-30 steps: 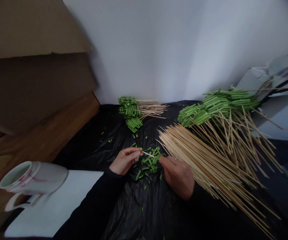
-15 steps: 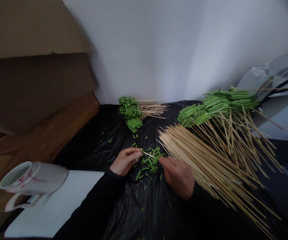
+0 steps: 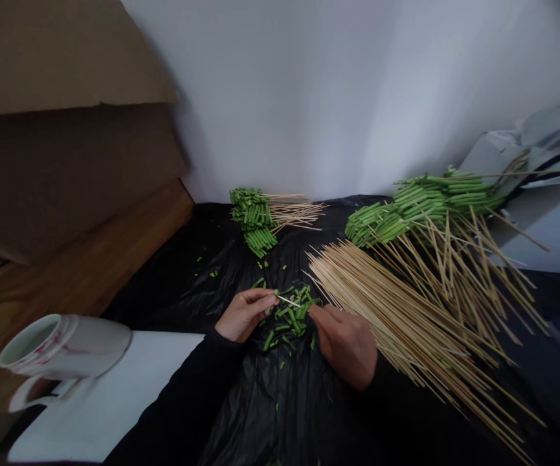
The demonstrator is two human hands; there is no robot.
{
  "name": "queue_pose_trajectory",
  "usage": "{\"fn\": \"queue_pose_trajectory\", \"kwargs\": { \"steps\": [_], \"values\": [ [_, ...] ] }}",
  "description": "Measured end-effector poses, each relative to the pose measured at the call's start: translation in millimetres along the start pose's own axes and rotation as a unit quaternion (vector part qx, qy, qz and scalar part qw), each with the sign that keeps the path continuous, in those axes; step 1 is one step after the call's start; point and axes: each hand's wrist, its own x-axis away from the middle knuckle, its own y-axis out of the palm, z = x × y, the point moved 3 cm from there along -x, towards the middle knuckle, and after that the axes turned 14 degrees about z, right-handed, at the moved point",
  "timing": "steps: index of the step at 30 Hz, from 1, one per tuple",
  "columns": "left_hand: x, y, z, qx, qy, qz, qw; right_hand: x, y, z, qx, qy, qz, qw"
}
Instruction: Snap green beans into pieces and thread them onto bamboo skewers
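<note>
Left hand [image 3: 245,314]: thumb and forefinger pinched together on the left end of a thin skewer [image 3: 289,301]. Can't tell if a green bit sits between the fingertips, too small. Other fingers are curled under.

Right hand [image 3: 346,344]: back up, fingers curled in, gripping the right end of the same skewer. The skewer is held just above the surface between the two hands, nearly level, over a small pile of cut green pieces [image 3: 293,317]. Both sleeves are black.

Surface is covered with black plastic sheet [image 3: 270,401]. Stray green bits are scattered on it.

- Right of the right hand, touching it: big fan of bare skewers [image 3: 406,310], running near-right.
- Far right: bundle of long green stems [image 3: 420,202], partly on the bare skewers.
- Far centre, by the wall: heap of loaded skewers [image 3: 256,221], green ends left, sticks pointing right.
- Near left: white mug [image 3: 61,346], tilted, on white board [image 3: 124,382].
- Left: wooden ledge [image 3: 90,272], with cardboard box [image 3: 66,97] above it.
</note>
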Motion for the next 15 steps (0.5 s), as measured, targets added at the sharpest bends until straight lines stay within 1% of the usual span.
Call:
{"fn": "queue_pose_trajectory", "kwargs": {
  "steps": [8, 15],
  "values": [
    [-2.0, -1.7, -4.0, -0.013, 0.003, 0.0, 1.0, 1.7, 2.1, -1.8, -0.013, 0.003, -0.003, 1.0],
    [-1.7, 0.0, -6.3, -0.019, 0.007, -0.007, 1.0, 4.5, 7.5, 0.4, -0.038, 0.031, -0.03, 0.998]
  ]
}}
